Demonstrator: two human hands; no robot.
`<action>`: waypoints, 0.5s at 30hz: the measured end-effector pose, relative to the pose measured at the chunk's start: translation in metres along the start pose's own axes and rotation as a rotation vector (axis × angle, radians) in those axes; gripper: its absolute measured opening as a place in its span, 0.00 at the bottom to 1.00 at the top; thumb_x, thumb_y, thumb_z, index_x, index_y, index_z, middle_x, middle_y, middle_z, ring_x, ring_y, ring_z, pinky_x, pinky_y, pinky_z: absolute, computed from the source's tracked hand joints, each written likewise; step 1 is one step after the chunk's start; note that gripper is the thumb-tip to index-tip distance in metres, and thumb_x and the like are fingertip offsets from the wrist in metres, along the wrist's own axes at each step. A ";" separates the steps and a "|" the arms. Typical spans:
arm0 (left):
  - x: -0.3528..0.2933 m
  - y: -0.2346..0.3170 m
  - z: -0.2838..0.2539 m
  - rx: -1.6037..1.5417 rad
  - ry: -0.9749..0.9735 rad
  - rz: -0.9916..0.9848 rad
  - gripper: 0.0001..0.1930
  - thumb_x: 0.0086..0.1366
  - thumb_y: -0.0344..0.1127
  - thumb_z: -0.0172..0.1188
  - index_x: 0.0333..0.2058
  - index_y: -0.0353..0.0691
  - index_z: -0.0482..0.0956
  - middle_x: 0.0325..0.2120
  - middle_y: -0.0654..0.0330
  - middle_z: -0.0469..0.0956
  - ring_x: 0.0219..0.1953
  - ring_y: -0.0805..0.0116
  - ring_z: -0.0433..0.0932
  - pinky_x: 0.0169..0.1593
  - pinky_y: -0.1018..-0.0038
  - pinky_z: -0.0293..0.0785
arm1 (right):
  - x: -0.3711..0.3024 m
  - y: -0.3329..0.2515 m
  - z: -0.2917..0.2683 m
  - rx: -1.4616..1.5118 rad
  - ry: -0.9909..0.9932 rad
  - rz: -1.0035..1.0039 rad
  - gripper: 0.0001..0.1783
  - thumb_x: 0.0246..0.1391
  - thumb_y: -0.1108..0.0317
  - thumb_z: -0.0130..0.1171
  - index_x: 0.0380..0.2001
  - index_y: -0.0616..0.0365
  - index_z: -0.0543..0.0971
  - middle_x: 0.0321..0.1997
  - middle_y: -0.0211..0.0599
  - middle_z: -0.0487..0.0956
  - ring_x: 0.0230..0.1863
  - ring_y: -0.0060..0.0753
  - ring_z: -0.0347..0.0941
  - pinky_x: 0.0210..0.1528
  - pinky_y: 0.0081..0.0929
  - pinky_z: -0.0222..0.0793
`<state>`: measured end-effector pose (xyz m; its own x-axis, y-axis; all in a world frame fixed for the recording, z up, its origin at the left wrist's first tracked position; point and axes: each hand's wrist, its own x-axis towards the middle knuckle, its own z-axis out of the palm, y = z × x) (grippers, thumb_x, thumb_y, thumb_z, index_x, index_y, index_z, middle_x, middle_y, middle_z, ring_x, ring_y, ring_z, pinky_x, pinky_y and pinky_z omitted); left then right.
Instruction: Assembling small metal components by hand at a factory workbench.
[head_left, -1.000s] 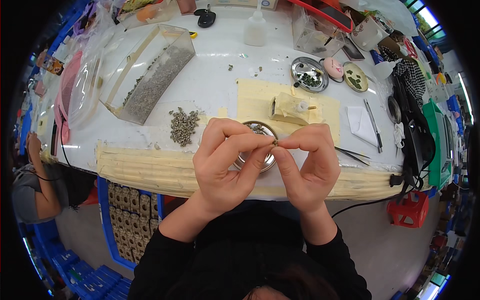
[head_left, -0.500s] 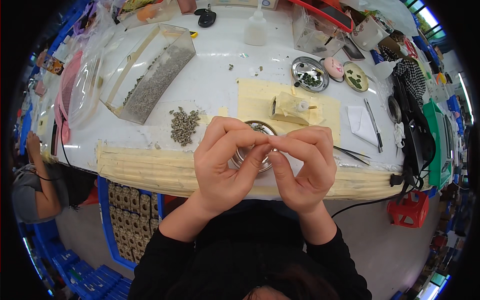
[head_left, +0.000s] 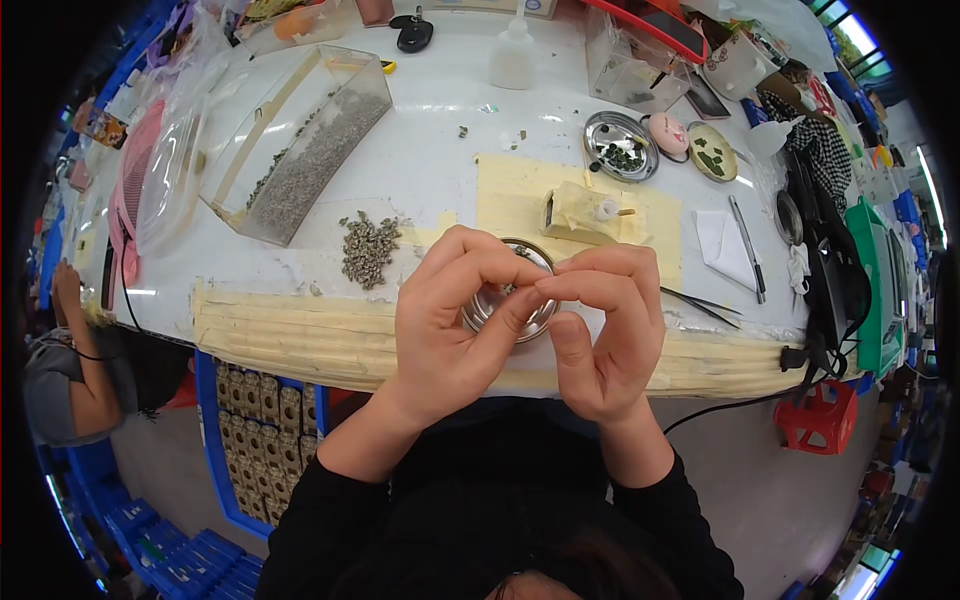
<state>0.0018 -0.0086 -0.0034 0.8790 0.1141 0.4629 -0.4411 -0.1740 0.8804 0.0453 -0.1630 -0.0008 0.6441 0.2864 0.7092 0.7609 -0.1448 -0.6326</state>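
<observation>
Over a small round metal dish (head_left: pixel 537 322) near the table's front edge, my two hands meet at the fingertips. My left hand (head_left: pixel 450 325) is closed in a pinch, thumb against index finger; whatever it holds is too small to make out. My right hand (head_left: pixel 618 335) has its index fingertip at that pinch, with its thumb held apart and its fingers gently curved. Small dark bits lie in the dish, partly hidden by my fingers. To the left is a pile of small grey-green pieces (head_left: pixel 368 252). A tape-wrapped block (head_left: pixel 583 222) stands just beyond my right hand.
A clear box (head_left: pixel 335 150) of similar pieces stands far left. Tweezers (head_left: pixel 705 306), a pen (head_left: pixel 747 250) and a white cloth (head_left: pixel 722 250) lie right. Behind them sit a metal dish (head_left: pixel 600 128) with dark green pieces and a squeeze bottle (head_left: pixel 513 60). Another person's arm (head_left: pixel 85 345) is at left.
My right thumb has moved away from its index finger and down, opening that hand's pinch. My left hand has shifted slightly and stays pinched. Objects on the table look unmoved.
</observation>
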 end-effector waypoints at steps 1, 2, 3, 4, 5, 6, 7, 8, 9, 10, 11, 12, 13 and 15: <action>0.000 -0.001 0.000 -0.001 0.013 0.008 0.04 0.62 0.22 0.64 0.36 0.34 0.81 0.33 0.60 0.74 0.35 0.73 0.71 0.39 0.78 0.67 | 0.000 0.001 0.000 0.009 0.004 -0.002 0.10 0.55 0.65 0.65 0.39 0.54 0.84 0.38 0.35 0.77 0.38 0.36 0.69 0.41 0.30 0.63; 0.001 -0.003 0.001 -0.002 0.027 0.016 0.05 0.60 0.22 0.65 0.36 0.35 0.82 0.32 0.60 0.75 0.34 0.73 0.72 0.37 0.78 0.68 | 0.001 0.001 0.000 0.019 0.007 -0.005 0.10 0.55 0.64 0.65 0.39 0.55 0.83 0.38 0.35 0.77 0.39 0.36 0.69 0.41 0.30 0.63; 0.001 -0.004 0.002 -0.004 0.040 0.023 0.05 0.59 0.22 0.65 0.36 0.36 0.83 0.31 0.61 0.76 0.32 0.73 0.72 0.35 0.78 0.69 | 0.001 0.002 0.000 0.037 -0.003 0.000 0.10 0.56 0.64 0.64 0.39 0.56 0.83 0.39 0.36 0.77 0.39 0.36 0.69 0.41 0.30 0.63; 0.001 -0.003 0.002 -0.032 0.027 0.008 0.05 0.60 0.23 0.65 0.36 0.36 0.83 0.31 0.61 0.76 0.33 0.73 0.72 0.36 0.78 0.69 | 0.001 0.001 -0.001 0.056 -0.013 0.005 0.10 0.57 0.64 0.63 0.40 0.56 0.83 0.39 0.37 0.77 0.39 0.36 0.68 0.41 0.29 0.64; 0.001 -0.002 0.003 -0.062 0.013 -0.007 0.05 0.61 0.23 0.65 0.37 0.36 0.83 0.32 0.61 0.76 0.33 0.74 0.72 0.36 0.78 0.69 | 0.002 0.001 -0.002 0.074 -0.022 0.010 0.10 0.57 0.65 0.62 0.40 0.57 0.83 0.39 0.38 0.76 0.40 0.36 0.68 0.41 0.29 0.64; 0.001 -0.001 0.003 -0.090 0.000 -0.021 0.05 0.61 0.23 0.65 0.37 0.36 0.83 0.32 0.61 0.75 0.33 0.74 0.72 0.36 0.79 0.69 | 0.002 0.000 -0.003 0.108 -0.028 0.032 0.10 0.58 0.65 0.61 0.40 0.57 0.83 0.40 0.39 0.76 0.40 0.36 0.69 0.42 0.29 0.65; 0.001 -0.002 0.002 -0.139 -0.025 -0.034 0.06 0.62 0.24 0.65 0.38 0.36 0.82 0.33 0.61 0.75 0.34 0.75 0.72 0.37 0.79 0.69 | 0.003 0.000 -0.004 0.142 -0.033 0.053 0.09 0.58 0.66 0.61 0.40 0.57 0.83 0.40 0.39 0.76 0.41 0.36 0.69 0.42 0.29 0.65; 0.000 -0.004 0.001 -0.188 -0.050 -0.046 0.06 0.63 0.24 0.65 0.39 0.35 0.82 0.34 0.62 0.75 0.35 0.76 0.72 0.38 0.79 0.69 | 0.003 -0.001 -0.006 0.152 -0.040 0.067 0.09 0.58 0.68 0.60 0.40 0.58 0.83 0.40 0.40 0.76 0.41 0.36 0.69 0.43 0.29 0.66; 0.000 -0.005 0.000 -0.237 -0.074 -0.058 0.06 0.64 0.24 0.64 0.39 0.35 0.82 0.35 0.62 0.75 0.35 0.76 0.72 0.38 0.79 0.69 | 0.004 -0.001 -0.007 0.162 -0.048 0.080 0.09 0.58 0.69 0.59 0.40 0.58 0.83 0.40 0.41 0.76 0.41 0.36 0.69 0.43 0.29 0.66; -0.001 -0.005 -0.001 -0.294 -0.080 -0.083 0.06 0.64 0.24 0.64 0.40 0.35 0.81 0.36 0.62 0.75 0.36 0.77 0.72 0.39 0.80 0.69 | 0.005 -0.001 -0.008 0.149 -0.058 0.085 0.09 0.58 0.71 0.59 0.40 0.59 0.83 0.40 0.41 0.76 0.42 0.36 0.69 0.43 0.29 0.67; -0.001 -0.004 -0.001 -0.350 -0.085 -0.108 0.05 0.65 0.24 0.63 0.40 0.34 0.81 0.37 0.62 0.75 0.36 0.77 0.72 0.39 0.80 0.68 | 0.005 -0.001 -0.008 0.135 -0.068 0.090 0.09 0.58 0.72 0.58 0.40 0.59 0.83 0.40 0.42 0.75 0.42 0.37 0.69 0.44 0.29 0.67; -0.001 -0.004 -0.001 -0.407 -0.091 -0.133 0.05 0.66 0.25 0.63 0.40 0.34 0.81 0.37 0.62 0.74 0.37 0.77 0.72 0.40 0.80 0.68 | 0.005 -0.001 -0.008 0.136 -0.075 0.085 0.09 0.57 0.73 0.58 0.40 0.59 0.83 0.41 0.42 0.75 0.42 0.37 0.69 0.44 0.28 0.67; -0.001 -0.004 -0.001 -0.444 -0.101 -0.153 0.05 0.66 0.25 0.63 0.40 0.33 0.80 0.37 0.62 0.74 0.37 0.77 0.72 0.40 0.80 0.68 | 0.005 -0.001 -0.008 0.138 -0.082 0.081 0.09 0.57 0.75 0.58 0.40 0.59 0.83 0.41 0.41 0.75 0.42 0.36 0.69 0.44 0.28 0.67; -0.001 -0.003 -0.001 -0.516 -0.118 -0.195 0.05 0.67 0.25 0.62 0.40 0.32 0.80 0.38 0.62 0.74 0.38 0.78 0.72 0.40 0.80 0.68 | 0.004 -0.002 -0.008 0.147 -0.098 0.078 0.09 0.56 0.76 0.58 0.40 0.59 0.82 0.42 0.41 0.75 0.43 0.36 0.69 0.44 0.28 0.68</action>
<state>0.0021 -0.0075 -0.0070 0.9543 -0.0193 0.2981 -0.2736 0.3436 0.8984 0.0473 -0.1686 0.0059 0.6844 0.3718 0.6272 0.6849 -0.0325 -0.7280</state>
